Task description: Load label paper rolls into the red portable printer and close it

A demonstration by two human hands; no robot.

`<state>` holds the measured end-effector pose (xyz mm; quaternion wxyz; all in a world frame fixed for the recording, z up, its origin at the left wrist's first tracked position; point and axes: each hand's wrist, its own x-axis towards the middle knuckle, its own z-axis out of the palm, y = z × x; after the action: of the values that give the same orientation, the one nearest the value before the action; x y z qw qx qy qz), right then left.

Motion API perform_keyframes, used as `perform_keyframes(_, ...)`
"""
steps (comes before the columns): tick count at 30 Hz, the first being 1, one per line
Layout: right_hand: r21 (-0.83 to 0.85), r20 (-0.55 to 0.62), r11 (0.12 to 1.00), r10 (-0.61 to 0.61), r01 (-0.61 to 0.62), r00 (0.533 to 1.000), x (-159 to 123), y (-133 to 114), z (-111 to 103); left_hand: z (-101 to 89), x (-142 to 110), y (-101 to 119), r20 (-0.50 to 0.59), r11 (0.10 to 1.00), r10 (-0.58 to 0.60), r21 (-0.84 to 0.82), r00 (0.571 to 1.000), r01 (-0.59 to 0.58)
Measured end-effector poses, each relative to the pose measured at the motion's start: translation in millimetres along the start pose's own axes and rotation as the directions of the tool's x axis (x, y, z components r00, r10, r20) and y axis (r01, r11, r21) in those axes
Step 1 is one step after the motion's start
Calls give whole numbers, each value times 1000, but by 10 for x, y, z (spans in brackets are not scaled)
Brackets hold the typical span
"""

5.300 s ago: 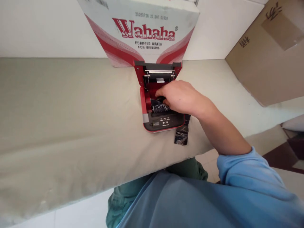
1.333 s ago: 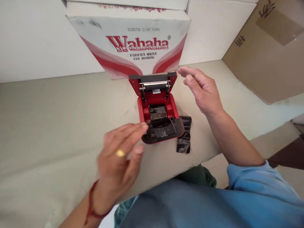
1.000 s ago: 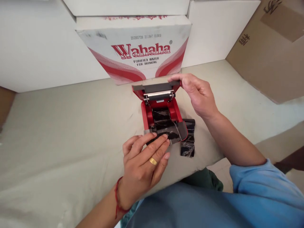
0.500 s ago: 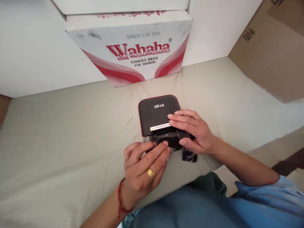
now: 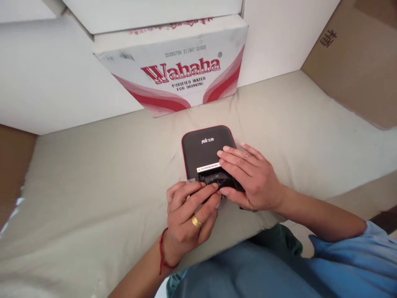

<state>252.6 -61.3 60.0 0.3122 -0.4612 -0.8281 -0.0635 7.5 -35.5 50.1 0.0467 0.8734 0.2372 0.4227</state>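
Lid (image 5: 203, 154) is down, up a second ago, so the bay should be covered, with black strip (image 5: 221, 179) showing at the front. Your right hand (image 5: 252, 178) spreads flat on it; your left hand (image 5: 190, 215) bunches fingertips at the strip, can't tell if pinching. Device (image 5: 194, 142) sits on the cloth (image 5: 124, 174), under your fingers.

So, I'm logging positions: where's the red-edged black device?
Head view: the device sits just right of centre, before the white Wahaha carton, partly under the right hand.
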Motion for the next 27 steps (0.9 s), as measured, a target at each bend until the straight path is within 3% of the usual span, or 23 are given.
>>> perform_keyframes(4, 102, -113, 995, 14, -2, 993, -70, 89, 160, -52, -32, -47, -15, 997, 10, -77, 1000, -11)
perform_keyframes(5, 121, -131, 993, 13, 3, 991, -85, 105, 190, -61, -46, -76, -43, 994, -23, -106, 999, 18)
perform_keyframes(7, 154, -138, 988, 20, 2, 990, -107, 121, 221, -63, -72, -160, -112, 962, -212, -197, 971, 188)
perform_keyframes(9, 178, -120, 984, 36, -15, 992, -120, 120, 217, -40, -90, -276, -122, 829, -492, -367, 862, 421)
perform_keyframes(11, 193, -97, 981, 53, -34, 994, -129, 110, 195, 3, -103, -403, 10, 622, -641, -578, 768, 527)
perform_keyframes(13, 209, -85, 977, 59, -40, 995, -135, 103, 175, 56, -118, -509, 199, 406, -673, -706, 712, 581)
perform_keyframes(16, 245, -98, 969, 56, -31, 994, -143, 100, 167, 144, -151, -584, 336, 224, -639, -779, 691, 586)
perform_keyframes(22, 226, -194, 974, 19, 26, 981, -169, 76, 121, 262, -166, -536, 366, 176, -596, -809, 715, 561)
perform_keyframes(27, 164, -218, 978, -91, 128, 972, -164, 37, 5, 267, -111, -504, 365, 157, -632, -803, 684, 575)
